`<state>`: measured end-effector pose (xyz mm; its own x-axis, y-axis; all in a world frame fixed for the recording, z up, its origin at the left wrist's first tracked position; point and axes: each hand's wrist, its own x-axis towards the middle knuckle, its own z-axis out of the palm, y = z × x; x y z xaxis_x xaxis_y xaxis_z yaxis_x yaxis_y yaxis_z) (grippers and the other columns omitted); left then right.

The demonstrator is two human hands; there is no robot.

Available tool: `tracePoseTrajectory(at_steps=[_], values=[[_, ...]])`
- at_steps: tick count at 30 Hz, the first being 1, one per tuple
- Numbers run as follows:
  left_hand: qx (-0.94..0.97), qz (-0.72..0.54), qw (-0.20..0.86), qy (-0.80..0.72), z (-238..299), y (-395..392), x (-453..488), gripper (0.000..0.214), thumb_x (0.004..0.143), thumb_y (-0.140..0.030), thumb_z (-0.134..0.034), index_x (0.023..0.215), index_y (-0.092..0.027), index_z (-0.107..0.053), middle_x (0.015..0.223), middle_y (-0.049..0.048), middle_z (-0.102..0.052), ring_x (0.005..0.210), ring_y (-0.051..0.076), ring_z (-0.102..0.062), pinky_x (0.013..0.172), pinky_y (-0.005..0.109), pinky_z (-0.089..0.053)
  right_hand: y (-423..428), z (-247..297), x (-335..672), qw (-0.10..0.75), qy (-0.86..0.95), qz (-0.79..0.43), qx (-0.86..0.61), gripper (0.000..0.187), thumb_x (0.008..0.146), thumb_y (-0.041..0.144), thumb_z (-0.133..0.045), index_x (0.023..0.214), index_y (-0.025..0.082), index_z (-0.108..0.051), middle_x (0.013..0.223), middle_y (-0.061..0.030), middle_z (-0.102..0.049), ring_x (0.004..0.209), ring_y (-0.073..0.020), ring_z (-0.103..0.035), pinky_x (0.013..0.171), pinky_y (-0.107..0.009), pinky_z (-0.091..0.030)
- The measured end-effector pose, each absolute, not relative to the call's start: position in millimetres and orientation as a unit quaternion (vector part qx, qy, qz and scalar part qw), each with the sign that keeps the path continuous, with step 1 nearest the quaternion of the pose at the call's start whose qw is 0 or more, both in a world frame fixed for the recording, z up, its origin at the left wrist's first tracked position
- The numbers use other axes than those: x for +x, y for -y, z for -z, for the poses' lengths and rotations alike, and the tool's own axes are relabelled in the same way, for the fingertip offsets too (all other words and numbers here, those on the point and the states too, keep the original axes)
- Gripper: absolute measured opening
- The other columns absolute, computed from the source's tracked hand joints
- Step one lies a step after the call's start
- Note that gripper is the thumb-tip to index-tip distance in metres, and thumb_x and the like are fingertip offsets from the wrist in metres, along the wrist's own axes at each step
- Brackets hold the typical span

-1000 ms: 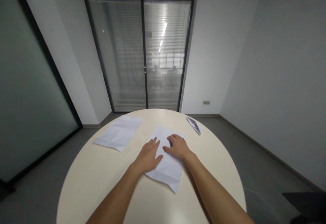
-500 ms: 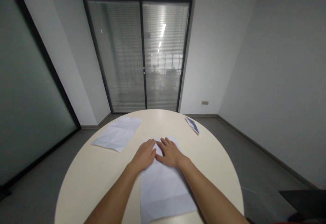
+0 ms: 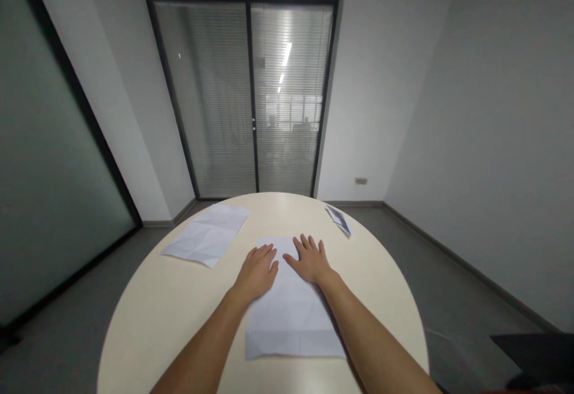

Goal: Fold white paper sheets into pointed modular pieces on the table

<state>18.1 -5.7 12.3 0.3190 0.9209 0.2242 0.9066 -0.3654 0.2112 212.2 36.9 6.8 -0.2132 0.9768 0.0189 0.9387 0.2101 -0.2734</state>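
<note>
A white sheet of paper (image 3: 291, 313) with faint creases lies on the table in front of me, its near edge straight across. My left hand (image 3: 258, 271) rests on the sheet's far left part, palm down, fingers stretched forward and thumb a little apart. On the far right part of the same sheet, my right hand (image 3: 310, 259) lies flat with its fingers spread. A strip of paper shows between the two hands. Both forearms reach in from below, and the right one covers part of the sheet's right edge.
The round cream table (image 3: 179, 322) carries a second, creased sheet (image 3: 208, 234) at the far left and a small folded paper (image 3: 339, 220) at the far right. Glass doors with blinds (image 3: 251, 101) stand behind it. A dark object (image 3: 538, 355) is at the lower right.
My right hand has slid right, away from the left, and its fingers have spread. The left hand has barely shifted. The sheet's near edge now sits farther from me and lies straighter.
</note>
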Motion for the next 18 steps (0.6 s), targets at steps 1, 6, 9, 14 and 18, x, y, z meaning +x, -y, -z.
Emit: tracePoseTrajectory(at_steps=[1, 6, 9, 14, 18], values=[[0.815, -0.152, 0.029, -0.558, -13, 7, 20, 0.049, 0.101, -0.032, -0.033, 0.143, -0.016, -0.052, 0.155, 0.011, -0.047, 0.145, 0.025, -0.04, 0.122, 0.046, -0.027, -38, -8, 212, 0.102, 0.772, -0.095, -0.62, 0.084, 0.095, 0.072, -0.033, 0.158, 0.017, -0.03, 0.166, -0.0148, -0.018, 0.154, -0.036, -0.009, 0.121, -0.059, 0.001], [0.813, -0.118, 0.021, -0.57, -8, 10, 24, 0.053, 0.101, -0.03, -0.032, 0.149, -0.013, -0.044, 0.16, 0.0116, -0.039, 0.149, 0.028, -0.033, 0.123, 0.051, -0.024, -35, -18, 208, 0.148, 0.806, -0.071, -0.569, 0.061, 0.103, 0.049, -0.032, 0.154, 0.015, -0.04, 0.165, -0.0144, -0.025, 0.154, -0.0311, -0.014, 0.123, -0.053, -0.008], [0.795, -0.129, -0.011, -0.593, -7, 6, 18, 0.05, 0.1, -0.025, -0.033, 0.146, -0.013, -0.048, 0.157, 0.0119, -0.044, 0.146, 0.028, -0.038, 0.122, 0.052, -0.025, -23, -20, 202, 0.141, 0.843, -0.111, -0.506, 0.065, 0.102, 0.052, -0.033, 0.156, 0.016, -0.037, 0.165, -0.0145, -0.023, 0.154, -0.0311, -0.016, 0.122, -0.049, -0.017], [0.766, -0.165, -0.013, -0.621, -17, 4, 13, 0.049, 0.094, -0.011, -0.032, 0.136, -0.012, -0.058, 0.145, 0.0128, -0.058, 0.136, 0.023, -0.051, 0.119, 0.044, -0.033, -11, -18, 192, 0.09, 0.846, -0.153, -0.502, 0.07, 0.101, 0.061, -0.031, 0.159, 0.022, -0.029, 0.167, -0.0106, -0.016, 0.154, -0.0336, -0.009, 0.123, -0.055, -0.009], [0.771, -0.176, 0.014, -0.612, -20, 10, 20, 0.048, 0.099, -0.024, -0.033, 0.141, -0.011, -0.053, 0.148, 0.0136, -0.054, 0.139, 0.024, -0.048, 0.119, 0.043, -0.033, -17, -20, 196, 0.103, 0.825, -0.13, -0.54, 0.067, 0.101, 0.057, -0.035, 0.158, 0.021, -0.031, 0.167, -0.0107, -0.019, 0.154, -0.0321, -0.012, 0.123, -0.053, -0.009]])
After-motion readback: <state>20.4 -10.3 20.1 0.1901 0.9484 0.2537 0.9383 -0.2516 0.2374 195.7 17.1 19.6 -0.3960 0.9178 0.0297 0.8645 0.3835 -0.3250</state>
